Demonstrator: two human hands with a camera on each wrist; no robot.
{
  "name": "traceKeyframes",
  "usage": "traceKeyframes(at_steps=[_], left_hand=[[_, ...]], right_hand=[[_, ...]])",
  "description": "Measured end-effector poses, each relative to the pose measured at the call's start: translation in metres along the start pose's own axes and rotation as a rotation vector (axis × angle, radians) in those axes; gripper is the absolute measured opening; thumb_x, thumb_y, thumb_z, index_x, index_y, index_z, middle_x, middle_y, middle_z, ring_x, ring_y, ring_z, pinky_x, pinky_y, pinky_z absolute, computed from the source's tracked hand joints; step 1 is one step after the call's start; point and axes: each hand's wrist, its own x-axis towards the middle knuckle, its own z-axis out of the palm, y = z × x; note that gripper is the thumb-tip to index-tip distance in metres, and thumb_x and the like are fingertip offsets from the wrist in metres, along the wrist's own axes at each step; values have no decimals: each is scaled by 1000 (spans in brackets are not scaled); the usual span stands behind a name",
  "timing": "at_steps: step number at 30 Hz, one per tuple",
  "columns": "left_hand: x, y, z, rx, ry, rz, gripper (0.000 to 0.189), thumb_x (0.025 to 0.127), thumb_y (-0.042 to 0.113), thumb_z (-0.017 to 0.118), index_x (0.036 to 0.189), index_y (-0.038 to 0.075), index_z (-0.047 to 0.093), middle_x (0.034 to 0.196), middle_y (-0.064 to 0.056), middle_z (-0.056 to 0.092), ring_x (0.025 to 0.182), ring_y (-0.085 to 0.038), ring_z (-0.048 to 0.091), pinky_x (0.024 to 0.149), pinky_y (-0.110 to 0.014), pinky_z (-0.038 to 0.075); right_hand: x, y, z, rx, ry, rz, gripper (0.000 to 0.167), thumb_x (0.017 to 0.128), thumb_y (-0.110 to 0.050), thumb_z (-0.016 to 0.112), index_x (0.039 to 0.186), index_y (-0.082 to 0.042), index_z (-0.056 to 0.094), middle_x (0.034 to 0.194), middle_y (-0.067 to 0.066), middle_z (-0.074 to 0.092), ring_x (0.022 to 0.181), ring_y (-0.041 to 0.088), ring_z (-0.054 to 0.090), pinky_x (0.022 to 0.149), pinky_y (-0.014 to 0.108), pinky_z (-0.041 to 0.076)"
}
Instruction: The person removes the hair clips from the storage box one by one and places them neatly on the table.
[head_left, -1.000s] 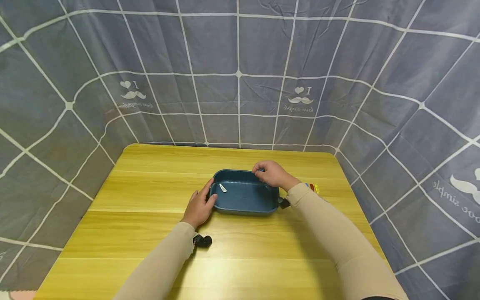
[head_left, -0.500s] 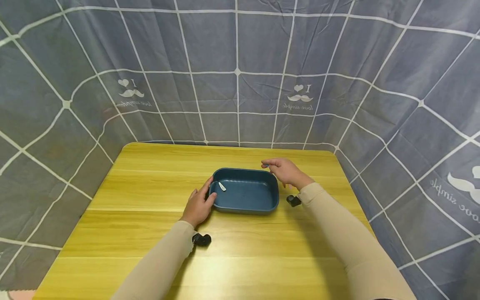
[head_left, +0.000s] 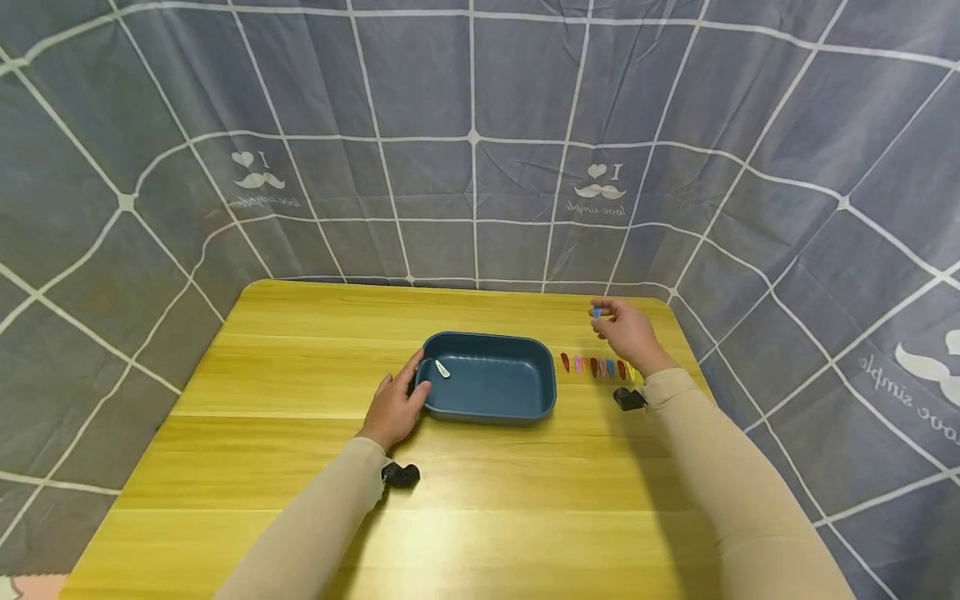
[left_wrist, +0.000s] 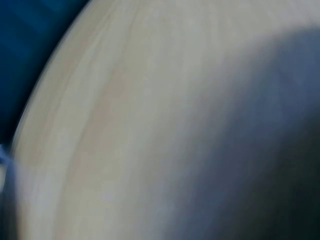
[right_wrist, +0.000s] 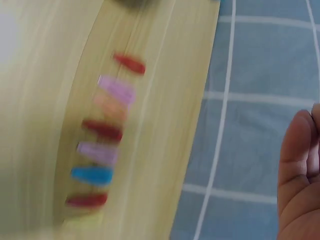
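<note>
In the head view, my left hand (head_left: 395,406) rests against the left end of a dark blue basin (head_left: 491,419), fingers straight along the rim and thumb at its edge. A white snap hair clip (head_left: 442,369) lies inside the basin, near that hand. My right hand (head_left: 628,333) is raised beyond the basin's right end and pinches a blue hair clip (head_left: 597,313) between fingers and thumb. Below it, a row of hair clips (head_left: 593,367) lies on the table. The right wrist view shows part of the right hand (right_wrist: 300,175) at its edge; the pinched clip is hidden there.
The row holds several clips, among them a red clip (right_wrist: 131,63), a blue clip (right_wrist: 92,175) and a yellow one partly behind the right arm. The wooden table (head_left: 480,508) ends at a grey checked curtain (head_left: 517,192) behind and on both sides.
My right hand has moved right, from over the basin's far right corner to above the row, with the blue hair clip pinched. The row has come into view. My left hand stays at the basin.
</note>
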Motion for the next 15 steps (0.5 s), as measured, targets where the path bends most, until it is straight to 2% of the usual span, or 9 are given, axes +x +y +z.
traceKeyframes(at_steps=[2,5,10,15], left_hand=[[0,-1,0,7,6,6,63,110,33,51,168,30,29,156,-16,55,139,-43,58,135,-57,15],[1,-2,-1,9,10,12,63,110,33,51,168,30,28,156,-16,55,140,-42,58,134,-57,15],[2,-1,-1,-1,3,8,63,110,35,51,168,30,28,157,-15,55,141,-41,57,135,-56,15],[1,-1,0,2,-6,10,63,110,37,49,169,29,28,158,-15,54,140,-41,58,135,-56,15]], right_hand=[[0,10,-7,9,14,6,48,108,-18,56,154,-3,50,142,22,61,118,41,67,95,48,62],[-2,26,-17,-19,14,16,48,110,-18,54,154,0,49,143,24,62,121,43,67,98,49,61],[-6,53,-31,-91,2,51,48,113,-22,46,156,-1,47,145,26,61,124,44,65,89,40,59],[-10,74,-39,-141,2,77,48,110,-15,51,155,1,47,143,29,60,119,44,68,80,33,59]])
